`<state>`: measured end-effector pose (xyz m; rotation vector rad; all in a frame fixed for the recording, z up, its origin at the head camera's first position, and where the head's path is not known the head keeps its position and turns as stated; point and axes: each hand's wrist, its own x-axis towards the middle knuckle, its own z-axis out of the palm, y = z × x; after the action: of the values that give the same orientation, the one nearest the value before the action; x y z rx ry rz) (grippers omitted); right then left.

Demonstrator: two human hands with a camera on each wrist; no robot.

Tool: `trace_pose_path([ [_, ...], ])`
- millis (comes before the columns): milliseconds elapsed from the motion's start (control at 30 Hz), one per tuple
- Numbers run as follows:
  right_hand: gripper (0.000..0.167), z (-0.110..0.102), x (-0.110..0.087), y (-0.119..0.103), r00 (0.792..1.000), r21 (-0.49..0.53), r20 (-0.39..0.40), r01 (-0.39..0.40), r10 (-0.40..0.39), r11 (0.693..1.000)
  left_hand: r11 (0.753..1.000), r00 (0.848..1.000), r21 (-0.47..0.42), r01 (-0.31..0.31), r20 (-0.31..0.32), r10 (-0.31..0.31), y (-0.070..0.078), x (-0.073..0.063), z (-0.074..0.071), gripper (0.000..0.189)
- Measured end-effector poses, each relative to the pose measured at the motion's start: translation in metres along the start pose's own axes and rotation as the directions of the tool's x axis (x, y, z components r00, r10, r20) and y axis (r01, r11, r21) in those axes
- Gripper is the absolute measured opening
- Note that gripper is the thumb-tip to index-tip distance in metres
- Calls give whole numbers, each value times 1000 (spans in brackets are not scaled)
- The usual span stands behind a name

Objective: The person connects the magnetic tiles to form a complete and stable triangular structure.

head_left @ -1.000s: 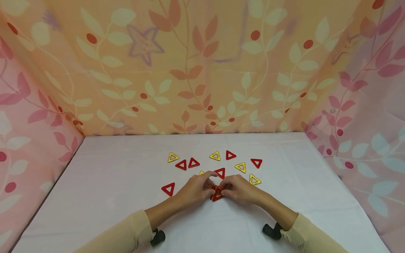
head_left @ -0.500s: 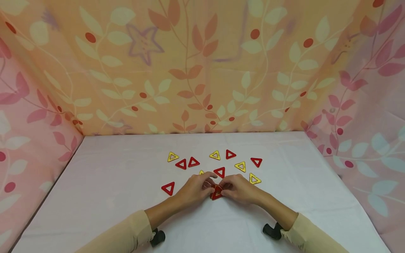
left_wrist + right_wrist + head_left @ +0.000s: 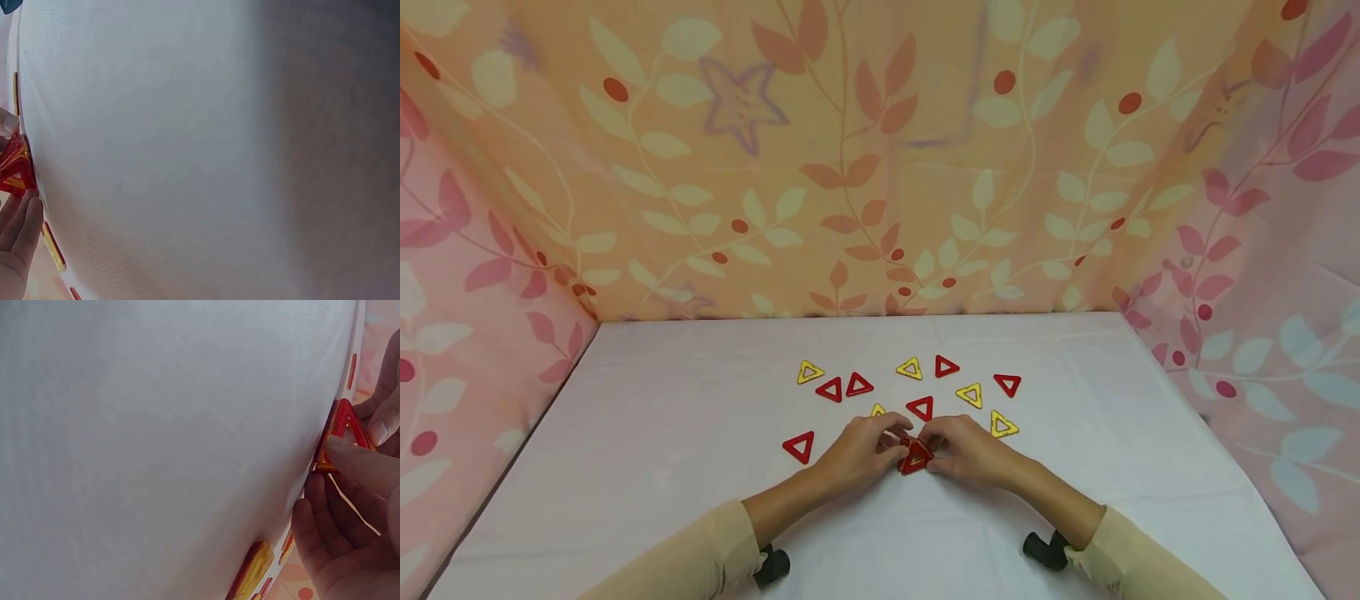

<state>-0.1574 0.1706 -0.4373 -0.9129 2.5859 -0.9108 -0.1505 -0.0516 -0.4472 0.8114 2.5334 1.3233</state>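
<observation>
Both hands pinching a small red-and-yellow triangle cluster (image 3: pixel 914 457), midway between the table's (image 3: pixel 662 433) left and right edges.
Left hand (image 3: pixel 863 444) and right hand (image 3: pixel 964 447) grip opposite sides; its near red face points toward the table's far edge, long axis unclear. The right thumb sits nearer than half a second ago. Beyond, loose red triangles (image 3: pixel 808 446) and yellow triangles (image 3: pixel 1004 432) lie unmoved.
</observation>
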Motion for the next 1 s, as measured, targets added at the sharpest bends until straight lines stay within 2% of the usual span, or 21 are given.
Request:
trace_pose_path([
  [333,25,0,-4,-2,1000,-6,11,12,-12,1000,1000,1000,-12,20,9,-20,1,-5,0,33],
  [633,26,2,-11,-9,998,90,47,33,-38,995,994,997,-94,60,56,-55,2,-18,-2,37],
  [767,28,3,-15,-12,996,119,63,49,-57,992,990,996,-132,54,82,-43,1,-25,-3,37],
  [1000,28,7,-20,-16,994,159,88,45,-60,986,986,991,-149,77,122,-59,3,-33,-1,34],
])
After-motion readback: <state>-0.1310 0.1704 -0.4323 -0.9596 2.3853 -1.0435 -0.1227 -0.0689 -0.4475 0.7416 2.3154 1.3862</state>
